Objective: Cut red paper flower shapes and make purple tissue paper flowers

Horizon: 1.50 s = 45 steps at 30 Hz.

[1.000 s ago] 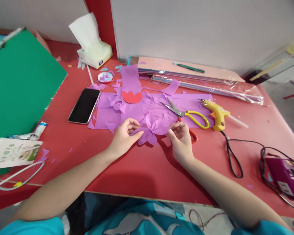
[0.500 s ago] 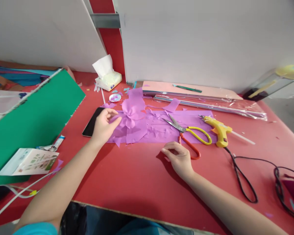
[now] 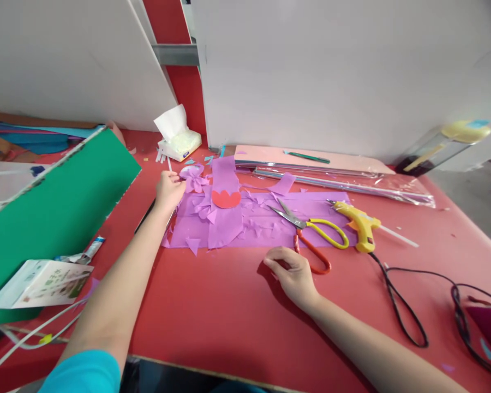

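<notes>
My left hand (image 3: pixel 171 188) is at the left end of the purple paper (image 3: pixel 253 240), its fingers beside a purple paper flower (image 3: pixel 195 179); whether they still pinch a petal is hard to tell. A red scalloped paper piece (image 3: pixel 226 200) lies on a purple strip (image 3: pixel 225 232). My right hand (image 3: pixel 288 270) rests on the red table with thumb and fingertips together; anything between them is too small to make out. Just beyond it are open scissors (image 3: pixel 297 221) with one red and one yellow handle. A yellow glue gun (image 3: pixel 360 224) lies further right.
Behind are a tissue pack (image 3: pixel 182 143), wrapped paper sheets (image 3: pixel 352 188) and a green pen (image 3: pixel 309 158). A green board (image 3: pixel 65 218) and a white carton (image 3: pixel 45 284) stand left. A black cord (image 3: pixel 409 314) loops at right, below a clear container (image 3: pixel 437 147). My left forearm partly covers a phone.
My left hand has moved away and slightly left, and the flower has shifted back-left, uncovering the red piece. My right hand keeps its place by the scissors. The camera view has tilted slightly.
</notes>
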Tool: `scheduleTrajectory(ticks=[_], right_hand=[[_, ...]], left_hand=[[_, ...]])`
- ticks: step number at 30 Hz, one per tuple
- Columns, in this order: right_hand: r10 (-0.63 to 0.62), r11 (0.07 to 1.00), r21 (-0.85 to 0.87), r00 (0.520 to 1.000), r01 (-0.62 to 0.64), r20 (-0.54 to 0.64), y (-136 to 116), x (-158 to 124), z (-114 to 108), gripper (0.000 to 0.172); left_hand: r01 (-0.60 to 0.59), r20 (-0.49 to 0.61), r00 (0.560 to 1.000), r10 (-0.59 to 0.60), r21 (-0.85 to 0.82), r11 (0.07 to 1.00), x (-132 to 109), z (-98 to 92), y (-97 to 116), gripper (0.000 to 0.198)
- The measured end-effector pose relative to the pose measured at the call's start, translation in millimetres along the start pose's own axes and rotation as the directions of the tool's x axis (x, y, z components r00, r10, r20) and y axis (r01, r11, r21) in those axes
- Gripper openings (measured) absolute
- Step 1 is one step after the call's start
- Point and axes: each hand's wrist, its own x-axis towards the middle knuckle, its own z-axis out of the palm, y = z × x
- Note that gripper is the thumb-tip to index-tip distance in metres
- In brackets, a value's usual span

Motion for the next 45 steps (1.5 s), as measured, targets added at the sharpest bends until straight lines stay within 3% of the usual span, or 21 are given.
scheduleTrajectory(ticks=[3, 5, 8, 11, 14, 19, 26, 28, 31, 34, 37, 42, 45], right_hand=[[-0.008, 1.0, -0.014, 1.0, 0.008, 0.006, -1.5, -0.4, -0.4, 0.011], [-0.015, 0.999, -0.029, 1.0, 0.015, 0.009, -2.6, -1.2, -0.8, 0.011], [-0.026, 0.998, -0.052, 0.999, 0.027, 0.019, -3.2, -2.6, -1.3, 0.01], [0.015, 0.997, -0.07, 0.999, -0.012, 0.05, -1.5, -4.4, -1.2, 0.011], [0.095, 0.994, -0.069, 0.991, -0.088, 0.093, 0.9, -6.6, -1.2, 0.012], [0.157, 0.987, -0.066, 0.978, -0.15, 0.136, -0.1, -8.2, -2.5, 0.016], [0.043, 0.979, -0.204, 0.988, -0.012, 0.146, -4.2, -5.9, -4.0, 0.025], [0.032, 0.976, -0.219, 0.99, -0.001, 0.14, -3.5, -6.1, -3.9, 0.028], [0.059, 0.981, -0.19, 0.992, -0.038, 0.108, -2.2, -7.3, -2.8, 0.026], [0.124, 0.988, -0.1, 0.988, -0.116, 0.088, -1.7, -8.7, -1.2, 0.021], [0.153, 0.988, -0.025, 0.983, -0.151, 0.098, -2.2, -9.4, -0.1, 0.017], [0.162, 0.987, -0.014, 0.981, -0.162, 0.103, -1.9, -8.6, 0.6, 0.017], [0.183, 0.983, -0.014, 0.977, -0.183, 0.108, -0.7, -8.2, 0.7, 0.016]], left_hand=[[-0.241, 0.093, 0.97, 0.224, 0.275, 0.931, -8.0, -0.7, 4.9, 0.022], [-0.437, 0.273, 0.896, 0.349, 0.411, 0.8, -16.8, 1.5, 12.2, 0.015], [-0.588, 0.498, 0.777, 0.386, 0.354, 0.727, -34.3, 11.0, 19.7, 0.011], [-0.705, 0.671, 0.626, 0.397, 0.269, 0.657, -51.6, 23.8, 17.2, 0.025], [-0.747, 0.731, 0.567, 0.379, 0.262, 0.611, -62.2, 33.2, 10.1, 0.036], [-0.762, 0.752, 0.57, 0.331, 0.334, 0.554, -66.9, 36.4, 8.0, 0.024], [-0.69, 0.632, 0.701, 0.331, 0.482, 0.54, -57.0, 21.2, 22.1, 0.05], [-0.691, 0.581, 0.713, 0.394, 0.483, 0.538, -51.3, 13.5, 29.2, 0.055], [-0.693, 0.578, 0.716, 0.391, 0.522, 0.496, -46.5, 4.0, 38.8, 0.05], [-0.712, 0.636, 0.697, 0.33, 0.566, 0.414, -48.3, 1.2, 42.8, 0.033], [-0.754, 0.707, 0.645, 0.289, 0.527, 0.391, -53.3, 2.8, 42.0, 0.017], [-0.772, 0.782, 0.606, 0.143, 0.535, 0.343, -54.0, -3.2, 42.1, 0.021], [-0.779, 0.785, 0.6, 0.153, 0.531, 0.333, -51.5, -10.2, 43.5, 0.025]])
